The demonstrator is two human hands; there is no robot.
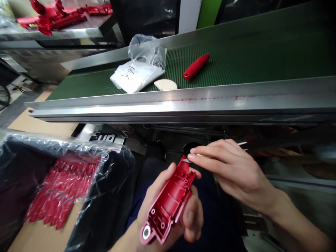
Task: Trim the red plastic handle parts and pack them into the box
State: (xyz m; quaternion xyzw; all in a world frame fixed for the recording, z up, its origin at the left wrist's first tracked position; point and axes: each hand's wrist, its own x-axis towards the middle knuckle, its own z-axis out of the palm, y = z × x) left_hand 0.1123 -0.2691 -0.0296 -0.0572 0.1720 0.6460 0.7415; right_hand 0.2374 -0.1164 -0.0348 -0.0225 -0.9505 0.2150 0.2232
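My left hand (157, 196) is closed around a red plastic casing half (170, 194), its hollow inside turned up. Ribs, screw posts and a ringed hole at the near end show on it. My right hand (233, 171) pinches a small knife (186, 160), whose pointed blade is at the far tip of the casing. Most of the knife's handle is hidden by the fingers. Whether the blade touches the plastic I cannot tell for sure.
Ahead runs a green conveyor belt (249, 66) with a metal edge. On it lie a red casing (196, 66), a white pad (166, 84) and a plastic bag (139, 75). A lined box (105, 182) at left holds several red casings (65, 189). More red parts (56, 17) sit behind.
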